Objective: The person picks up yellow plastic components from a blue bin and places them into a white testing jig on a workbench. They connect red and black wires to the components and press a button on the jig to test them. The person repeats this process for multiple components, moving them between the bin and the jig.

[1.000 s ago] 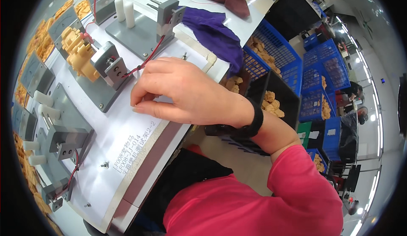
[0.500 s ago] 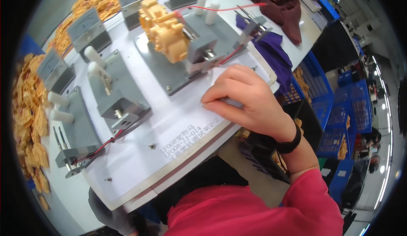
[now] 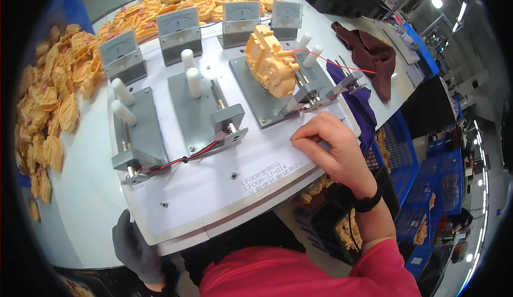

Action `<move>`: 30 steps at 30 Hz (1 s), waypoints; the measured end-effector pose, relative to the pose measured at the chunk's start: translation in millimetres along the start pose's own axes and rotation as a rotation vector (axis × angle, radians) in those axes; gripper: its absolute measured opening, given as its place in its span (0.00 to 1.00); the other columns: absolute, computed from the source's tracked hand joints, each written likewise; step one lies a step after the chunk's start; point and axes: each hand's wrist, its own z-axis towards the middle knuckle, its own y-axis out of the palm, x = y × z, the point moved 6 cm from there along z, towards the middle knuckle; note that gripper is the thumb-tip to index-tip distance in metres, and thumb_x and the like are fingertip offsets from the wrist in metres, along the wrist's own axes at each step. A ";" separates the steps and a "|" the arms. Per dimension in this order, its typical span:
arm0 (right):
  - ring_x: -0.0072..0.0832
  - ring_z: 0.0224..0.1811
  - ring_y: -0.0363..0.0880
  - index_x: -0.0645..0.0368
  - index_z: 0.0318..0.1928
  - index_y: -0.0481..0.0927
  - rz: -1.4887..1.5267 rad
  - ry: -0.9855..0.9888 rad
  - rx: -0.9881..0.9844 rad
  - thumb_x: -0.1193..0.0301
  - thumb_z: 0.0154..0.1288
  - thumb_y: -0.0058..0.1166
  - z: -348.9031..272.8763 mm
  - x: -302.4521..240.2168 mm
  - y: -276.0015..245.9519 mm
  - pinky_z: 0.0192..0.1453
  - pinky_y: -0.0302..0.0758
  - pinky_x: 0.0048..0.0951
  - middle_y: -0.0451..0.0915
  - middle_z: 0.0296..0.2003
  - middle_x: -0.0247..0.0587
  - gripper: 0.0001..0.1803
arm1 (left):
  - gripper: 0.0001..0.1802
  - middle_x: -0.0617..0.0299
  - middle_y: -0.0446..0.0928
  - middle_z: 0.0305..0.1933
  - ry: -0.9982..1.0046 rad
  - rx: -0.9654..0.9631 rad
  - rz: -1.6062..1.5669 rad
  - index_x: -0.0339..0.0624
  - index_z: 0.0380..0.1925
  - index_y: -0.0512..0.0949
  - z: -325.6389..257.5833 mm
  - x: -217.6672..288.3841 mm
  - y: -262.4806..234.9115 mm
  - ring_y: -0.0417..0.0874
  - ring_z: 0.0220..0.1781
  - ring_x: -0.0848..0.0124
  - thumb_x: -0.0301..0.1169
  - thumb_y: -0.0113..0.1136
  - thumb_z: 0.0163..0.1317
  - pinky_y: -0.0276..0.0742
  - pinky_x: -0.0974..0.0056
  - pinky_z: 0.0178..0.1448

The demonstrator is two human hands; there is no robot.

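Note:
My right hand [image 3: 335, 150], bare with a black band at the wrist, rests near the board's right front edge. Its fingers are curled, thumb and forefinger close together, with nothing visible between them. Just beyond it, a yellow plastic gearbox housing [image 3: 271, 64] sits tilted on the right grey test fixture [image 3: 262, 110], beside metal pins and a red wire. My left hand [image 3: 136, 246], in a grey glove, is by the left front corner of the white board [image 3: 203, 214]; its fingers extend along the edge, holding nothing visible.
Two more grey fixtures [image 3: 184, 112] with white pegs stand on the board, behind them several analog meters [image 3: 179, 30]. Yellow housings [image 3: 69, 88] are heaped left and behind. Brown cloth [image 3: 368, 56] and purple cloth [image 3: 360, 110] lie right. Blue crates [image 3: 401, 142] and a black bin [image 3: 326, 219] stand below.
The view has turned, so the board sits lower and further right. My gloved left hand has come up beside the board's corner. My right hand keeps its curled pose by the fixture.

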 end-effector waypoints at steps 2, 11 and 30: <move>0.33 0.36 0.76 0.62 0.38 0.82 -0.010 -0.007 0.005 0.77 0.62 0.61 -1.3 -0.4 0.8 0.40 0.76 0.29 0.77 0.33 0.40 0.04 | 0.18 0.58 0.74 0.37 0.120 0.114 0.031 0.29 0.52 0.77 2.0 15.2 -0.6 0.74 0.36 0.69 0.24 0.59 0.63 0.70 0.66 0.42; 0.26 0.38 0.78 0.63 0.43 0.81 0.052 0.078 0.024 0.74 0.67 0.59 -3.5 7.4 -1.1 0.43 0.75 0.25 0.80 0.38 0.38 0.07 | 0.15 0.62 0.69 0.26 0.223 0.193 0.115 0.34 0.49 0.80 3.2 25.4 -0.9 0.68 0.25 0.71 0.21 0.60 0.62 0.64 0.65 0.31; 0.17 0.47 0.73 0.61 0.51 0.73 0.246 0.062 0.296 0.74 0.75 0.52 -4.0 -4.7 -38.2 0.55 0.70 0.20 0.77 0.44 0.32 0.08 | 0.17 0.62 0.70 0.25 0.282 0.217 0.080 0.36 0.51 0.80 4.1 26.9 -0.7 0.68 0.25 0.72 0.19 0.60 0.61 0.64 0.65 0.30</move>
